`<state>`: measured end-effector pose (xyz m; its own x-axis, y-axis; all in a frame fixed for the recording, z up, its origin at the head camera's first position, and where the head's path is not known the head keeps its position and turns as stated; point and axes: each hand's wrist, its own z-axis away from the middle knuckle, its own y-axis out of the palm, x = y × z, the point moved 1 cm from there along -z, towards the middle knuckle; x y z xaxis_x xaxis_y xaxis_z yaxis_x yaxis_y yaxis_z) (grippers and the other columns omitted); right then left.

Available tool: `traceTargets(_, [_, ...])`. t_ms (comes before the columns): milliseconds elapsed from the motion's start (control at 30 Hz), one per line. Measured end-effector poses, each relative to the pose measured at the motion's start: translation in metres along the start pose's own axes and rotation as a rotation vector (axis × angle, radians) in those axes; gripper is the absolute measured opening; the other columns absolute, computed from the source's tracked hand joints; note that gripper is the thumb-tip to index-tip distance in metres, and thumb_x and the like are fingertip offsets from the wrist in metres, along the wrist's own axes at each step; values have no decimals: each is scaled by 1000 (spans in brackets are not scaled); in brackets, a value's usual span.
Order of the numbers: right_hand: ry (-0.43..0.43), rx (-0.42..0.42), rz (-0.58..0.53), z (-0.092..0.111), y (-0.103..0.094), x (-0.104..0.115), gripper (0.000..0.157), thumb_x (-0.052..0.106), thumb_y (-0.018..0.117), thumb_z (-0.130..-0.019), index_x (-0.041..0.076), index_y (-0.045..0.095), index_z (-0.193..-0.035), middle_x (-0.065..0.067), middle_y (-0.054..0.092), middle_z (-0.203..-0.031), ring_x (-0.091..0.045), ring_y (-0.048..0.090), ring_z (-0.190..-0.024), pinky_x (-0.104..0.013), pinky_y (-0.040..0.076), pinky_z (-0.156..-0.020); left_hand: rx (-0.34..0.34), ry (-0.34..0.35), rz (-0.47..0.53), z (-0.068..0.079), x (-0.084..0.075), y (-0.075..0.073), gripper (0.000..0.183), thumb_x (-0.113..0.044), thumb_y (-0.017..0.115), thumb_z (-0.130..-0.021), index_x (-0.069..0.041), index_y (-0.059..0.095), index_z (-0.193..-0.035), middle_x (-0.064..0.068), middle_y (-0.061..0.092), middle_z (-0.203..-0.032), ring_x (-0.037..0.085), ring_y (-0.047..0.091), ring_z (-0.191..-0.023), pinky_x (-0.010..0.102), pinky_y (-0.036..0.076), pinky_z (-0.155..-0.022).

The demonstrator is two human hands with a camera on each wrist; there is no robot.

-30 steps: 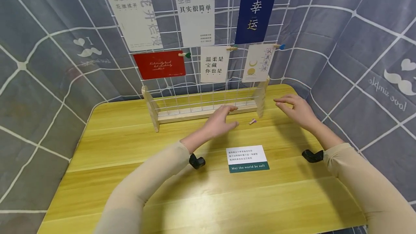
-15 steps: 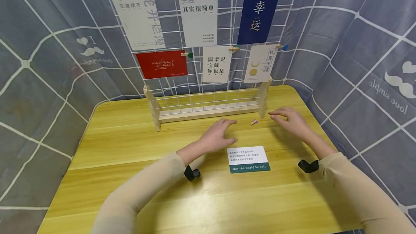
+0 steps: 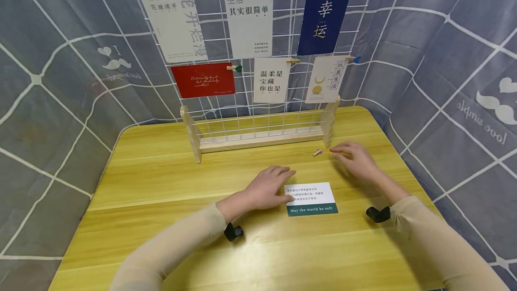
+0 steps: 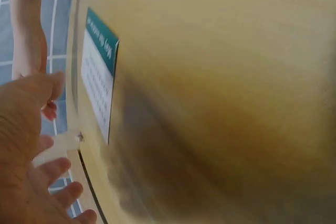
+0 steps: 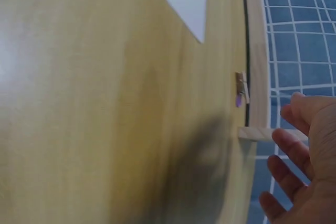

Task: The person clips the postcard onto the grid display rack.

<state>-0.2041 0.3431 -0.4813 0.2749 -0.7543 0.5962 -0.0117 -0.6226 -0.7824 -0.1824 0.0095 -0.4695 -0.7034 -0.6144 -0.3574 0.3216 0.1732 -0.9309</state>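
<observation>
A white and green card [image 3: 311, 198] lies flat on the wooden table, its lower band reading "May the world be soft". Over the card's left edge hovers my left hand [image 3: 268, 188], fingers spread and holding nothing; the left wrist view shows a gap between that hand and the card [image 4: 98, 74]. A small wooden clothespin [image 3: 317, 152] with a purple end lies behind the card, near the rack's right foot. My right hand [image 3: 355, 160] is just right of the clothespin, its relaxed fingers pointing toward it. In the right wrist view the clothespin [image 5: 241, 88] sits apart from the fingers.
A white wire grid rack [image 3: 258, 121] on a wooden stand [image 3: 262, 140] stands at the back. Several cards hang from it on clothespins, among them a red card [image 3: 203, 80] and a blue card [image 3: 323, 17]. Grey checked curtain [image 3: 48, 102] surrounds the table [image 3: 161, 183].
My left hand has come down and toward me, from behind the card to its left edge. My right hand has lowered and moved left, closer to the clothespin.
</observation>
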Motion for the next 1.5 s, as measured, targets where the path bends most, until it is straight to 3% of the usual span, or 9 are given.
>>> traceTargets(233, [4, 70, 85, 0, 17, -5, 39, 22, 64, -103, 5, 65, -138, -18, 53, -147, -45, 41, -136, -62, 28, -112, 162, 198, -181, 20, -3, 17, 76, -65, 43, -102, -26, 24, -164, 4, 15, -170, 27, 12, -156, 50, 10, -124])
traceTargets(467, [-57, 115, 222, -8, 30, 3, 43, 25, 62, -104, 10, 60, -144, -18, 47, -154, -49, 40, -138, -67, 28, -111, 208, 262, -266, 36, -1, 27, 74, -69, 30, -103, -29, 20, -165, 3, 9, -171, 27, 7, -156, 52, 9, -124])
traceTargets(833, [-59, 185, 307, -13, 40, 9, 46, 27, 56, -107, 12, 54, -150, -14, 40, -160, -44, 37, -140, -68, 30, -108, 199, 276, -261, 46, 2, 34, 74, -70, 23, -103, -30, 16, -165, 4, 7, -171, 27, 4, -157, 52, 8, -124])
traceTargets(1033, [-53, 183, 318, -11, 42, 7, 46, 26, 56, -107, 11, 53, -151, -16, 41, -158, -45, 37, -140, -67, 30, -109, 198, 253, -262, 55, 5, 31, 72, -68, 26, -104, -30, 20, -165, 3, 11, -171, 27, 5, -157, 51, 8, -124])
traceTargets(1500, [-87, 157, 351, -9, 43, 9, 41, 17, 54, -107, 11, 57, -147, -16, 49, -152, -45, 40, -137, -67, 33, -106, 175, 187, -151, 81, 28, 22, 66, -65, 30, -105, -32, 30, -162, 2, 15, -170, 30, 7, -156, 52, 6, -124])
